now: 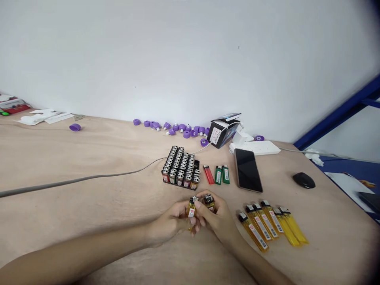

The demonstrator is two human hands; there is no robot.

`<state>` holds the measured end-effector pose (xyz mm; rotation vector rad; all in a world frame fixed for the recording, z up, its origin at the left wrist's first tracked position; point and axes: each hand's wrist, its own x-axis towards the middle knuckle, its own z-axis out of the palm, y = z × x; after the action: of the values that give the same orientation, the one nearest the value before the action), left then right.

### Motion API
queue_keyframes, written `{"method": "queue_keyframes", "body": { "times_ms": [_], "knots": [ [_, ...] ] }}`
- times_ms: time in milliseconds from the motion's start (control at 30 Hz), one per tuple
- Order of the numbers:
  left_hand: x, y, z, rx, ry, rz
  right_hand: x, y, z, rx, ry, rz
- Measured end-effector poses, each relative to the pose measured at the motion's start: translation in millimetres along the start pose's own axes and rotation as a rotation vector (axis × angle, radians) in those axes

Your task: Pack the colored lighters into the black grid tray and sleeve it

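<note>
My left hand (175,222) is closed on an upright yellow lighter (192,210) with a white label and a metal top. Close against it, my right hand (218,213) grips a second yellow lighter (209,204), and its thumb touches the top of the first one. Beyond my hands stands a black tray of lighters (180,168) in rows, metal tops up, with a gap at its right back. A red lighter (208,174) and two green lighters (222,174) lie right of the tray. Several amber and yellow lighters (261,225) lie beside my right forearm.
A phone (248,170) and a black mouse (303,180) lie at the right. Behind are a black box (223,132), a white power strip (258,148) and several purple caps (182,127) along the wall. A grey cable (89,178) crosses the table's left side.
</note>
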<state>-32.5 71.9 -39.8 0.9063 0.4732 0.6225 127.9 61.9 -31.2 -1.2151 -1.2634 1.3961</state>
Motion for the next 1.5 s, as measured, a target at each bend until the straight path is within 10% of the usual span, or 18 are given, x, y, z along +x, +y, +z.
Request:
{"method": "queue_keyframes", "body": {
  "times_ms": [467,800,1000,1500],
  "knots": [
    [-2.6,0.6,7.5,0.259,0.021,0.014,4.4,-23.5,-12.4,-0.173,0.231,-0.205],
    [-3.1,35.4,-15.6,1.749,0.147,1.079,79.3,-60.1,-65.1,-0.529,0.218,-0.333],
    [6.2,33.8,-28.1,2.066,0.162,0.760,92.9,-38.6,-58.4,-0.685,0.133,-0.346],
    [9.9,26.5,-28.8,2.126,0.219,0.800,77.9,-44.1,-48.2,-0.965,-0.161,-0.510]
  ]
}}
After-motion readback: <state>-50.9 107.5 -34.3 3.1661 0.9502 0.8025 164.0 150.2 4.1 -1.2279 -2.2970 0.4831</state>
